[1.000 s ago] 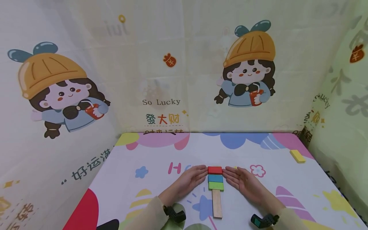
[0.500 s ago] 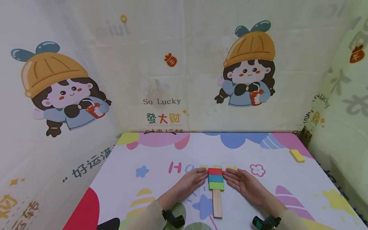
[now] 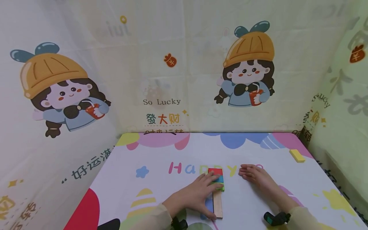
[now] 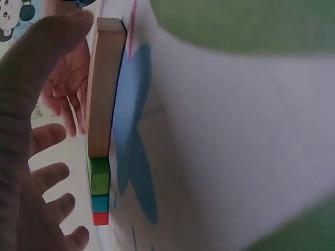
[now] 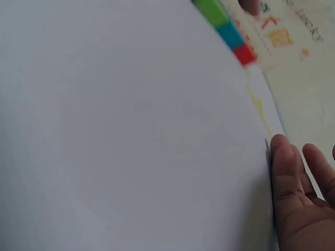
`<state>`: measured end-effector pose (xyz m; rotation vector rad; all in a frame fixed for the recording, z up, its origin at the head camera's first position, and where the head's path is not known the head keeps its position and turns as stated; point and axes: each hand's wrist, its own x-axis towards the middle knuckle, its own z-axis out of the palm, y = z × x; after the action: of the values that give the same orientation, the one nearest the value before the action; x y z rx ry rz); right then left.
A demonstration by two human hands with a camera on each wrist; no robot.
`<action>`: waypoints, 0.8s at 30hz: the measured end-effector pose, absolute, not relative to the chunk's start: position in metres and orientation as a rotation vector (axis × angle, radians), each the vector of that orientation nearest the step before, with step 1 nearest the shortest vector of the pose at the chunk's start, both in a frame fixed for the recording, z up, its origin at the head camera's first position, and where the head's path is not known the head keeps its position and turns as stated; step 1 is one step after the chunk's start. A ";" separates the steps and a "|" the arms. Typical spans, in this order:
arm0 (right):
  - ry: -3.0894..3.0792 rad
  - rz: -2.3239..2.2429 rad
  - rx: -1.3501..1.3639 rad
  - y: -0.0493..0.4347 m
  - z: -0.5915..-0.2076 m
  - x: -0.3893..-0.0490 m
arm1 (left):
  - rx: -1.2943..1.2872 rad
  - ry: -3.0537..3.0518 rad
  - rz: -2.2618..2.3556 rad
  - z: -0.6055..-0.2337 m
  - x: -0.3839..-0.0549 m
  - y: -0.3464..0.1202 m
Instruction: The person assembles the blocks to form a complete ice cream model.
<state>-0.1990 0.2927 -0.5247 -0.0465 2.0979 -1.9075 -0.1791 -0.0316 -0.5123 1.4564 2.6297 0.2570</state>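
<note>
A row of toy blocks lies flat on the table: a red block (image 3: 215,171) at the far end, then a blue block (image 4: 100,203), a green block (image 4: 99,175) and a long plain wooden block (image 3: 218,204) nearest me. My left hand (image 3: 195,194) hovers over the row with fingers spread across the blue and green blocks. Its thumb is by the near end of the wooden block; in the left wrist view the fingertips look apart from the blocks. My right hand (image 3: 256,176) is to the right of the row, fingers extended, holding nothing, its edge against the table.
A yellow block (image 3: 297,156) lies at the table's far right corner. The patterned white tabletop (image 3: 161,150) meets printed cloth walls (image 3: 198,95) at the back and both sides.
Both hands flanked the blocks with straight fingers earlier. Now the left hand has come over the row with fingers spread, and the right hand has moved away to the right.
</note>
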 end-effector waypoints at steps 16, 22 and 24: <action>2.751 -1.497 0.594 0.423 -0.519 -0.209 | 1.488 2.642 0.085 -0.510 -0.181 -0.028; 2.850 -1.414 0.901 0.450 -0.522 -0.212 | 1.479 2.626 0.075 -0.508 -0.182 -0.028; 2.860 -1.392 0.941 0.455 -0.523 -0.214 | 1.480 2.623 0.077 -0.509 -0.183 -0.028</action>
<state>-0.2145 0.4551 -0.5227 0.9409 2.8605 -1.3923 -0.1829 -0.0281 -0.5086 1.4797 2.6225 0.0773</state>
